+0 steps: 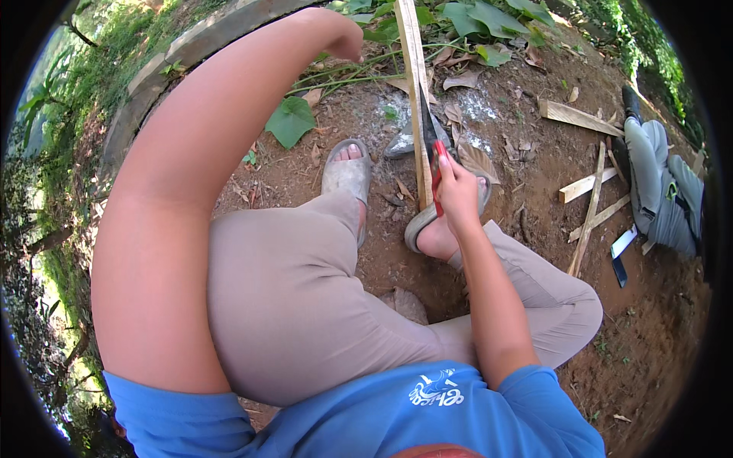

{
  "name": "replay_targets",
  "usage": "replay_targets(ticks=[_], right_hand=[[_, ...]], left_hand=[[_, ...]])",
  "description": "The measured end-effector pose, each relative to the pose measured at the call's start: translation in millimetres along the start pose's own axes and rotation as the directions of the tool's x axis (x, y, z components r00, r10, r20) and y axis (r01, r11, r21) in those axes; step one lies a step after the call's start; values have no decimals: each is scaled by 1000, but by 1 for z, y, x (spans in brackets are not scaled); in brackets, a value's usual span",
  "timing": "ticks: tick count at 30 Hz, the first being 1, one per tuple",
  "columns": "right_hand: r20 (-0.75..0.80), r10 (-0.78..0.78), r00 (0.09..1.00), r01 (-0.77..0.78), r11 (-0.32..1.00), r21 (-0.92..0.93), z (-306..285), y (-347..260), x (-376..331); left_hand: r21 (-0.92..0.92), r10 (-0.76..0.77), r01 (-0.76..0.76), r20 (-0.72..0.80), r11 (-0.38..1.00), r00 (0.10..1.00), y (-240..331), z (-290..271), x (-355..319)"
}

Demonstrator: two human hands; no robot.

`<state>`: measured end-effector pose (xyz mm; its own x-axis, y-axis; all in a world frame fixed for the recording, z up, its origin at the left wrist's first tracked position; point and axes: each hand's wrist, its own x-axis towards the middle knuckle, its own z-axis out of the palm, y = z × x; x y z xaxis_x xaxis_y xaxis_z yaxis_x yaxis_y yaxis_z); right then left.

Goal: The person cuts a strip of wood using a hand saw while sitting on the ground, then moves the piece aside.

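Observation:
My right hand [458, 191] is closed round the red handle of a handsaw [437, 156]. Its dark, tapered blade points away from me, alongside a long, narrow wooden strip [416, 72]. The strip runs from the top edge of the view down to beside my right foot, which is in a grey slide sandal [418, 227]. My left arm arches round the left side, and my left hand [342, 37] hangs bent at the wrist near the top, left of the strip. Its fingers are mostly hidden, and no held thing shows there.
Several wooden offcuts [586, 189] lie on the soil to the right. Near them are another person's legs in grey trousers [658, 183] and a white-and-dark flat object [622, 252]. Leafy vines [489, 19] grow ahead; a curved stone edging [191, 49] runs at the far left.

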<state>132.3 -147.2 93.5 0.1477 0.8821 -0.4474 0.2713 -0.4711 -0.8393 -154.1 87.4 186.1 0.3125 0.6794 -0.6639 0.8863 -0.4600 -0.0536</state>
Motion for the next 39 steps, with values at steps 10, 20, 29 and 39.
replay_targets(ticks=[10, 20, 29, 39], right_hand=[[113, 177, 978, -188, 977, 96, -45, -6, -59], [-123, -100, 987, 104, 994, 27, 34, -8, 80], [63, 225, 972, -229, 970, 76, -30, -13, -46], [20, 88, 996, -89, 994, 64, 6, -9, 19]], left_hand=[[12, -20, 19, 83, 1000, 996, -17, 23, -9], [-81, 28, -25, 28, 996, 999, -1, 3, -2], [-57, -57, 58, 23, 997, 998, -14, 21, -8], [-44, -41, 37, -91, 998, 995, -16, 13, -1]])
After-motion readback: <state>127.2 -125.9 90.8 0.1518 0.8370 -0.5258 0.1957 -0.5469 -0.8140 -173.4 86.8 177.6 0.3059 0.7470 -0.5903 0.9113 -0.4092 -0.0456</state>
